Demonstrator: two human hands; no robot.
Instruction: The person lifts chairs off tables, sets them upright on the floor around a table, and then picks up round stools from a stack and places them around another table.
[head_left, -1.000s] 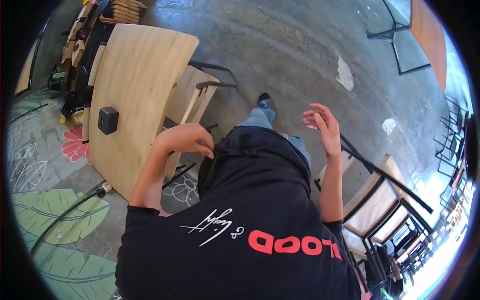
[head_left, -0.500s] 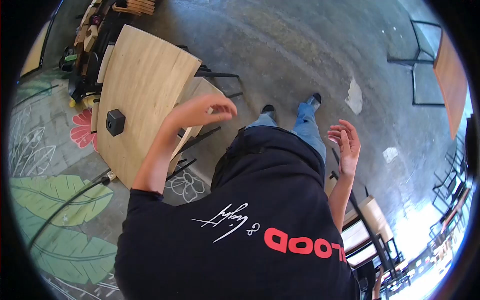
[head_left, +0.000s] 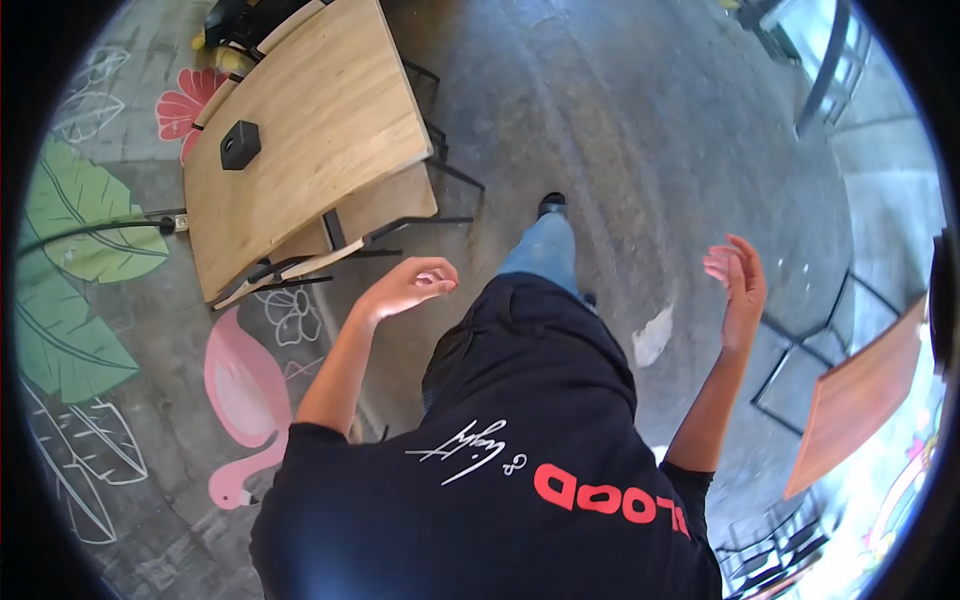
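My left hand [head_left: 410,286] hangs in the air at the left of my body, fingers loosely curled and nothing held. The nearest furniture to it is a wooden chair [head_left: 385,212] tucked by a light wood table [head_left: 320,120]. On that table sits a small black box-shaped object [head_left: 240,146], well out of reach of the hand. My right hand [head_left: 738,280] is raised on the other side over the bare concrete floor, its fingers bent but apart, also holding nothing. My black T-shirt [head_left: 480,520] and jeans [head_left: 545,245] fill the middle.
A reddish-brown table [head_left: 860,390] with black metal legs stands at the right. Grey concrete floor [head_left: 640,150] stretches ahead, with a pale patch [head_left: 653,336]. A black cable [head_left: 95,230] runs to a socket [head_left: 180,223] at left. A painted flamingo [head_left: 240,385] decorates the left side.
My legs have changed stride, and the light wood table has shifted up in view. The right-hand table sits lower. Both hands appear lower, the right one farther right; neither has taken anything.
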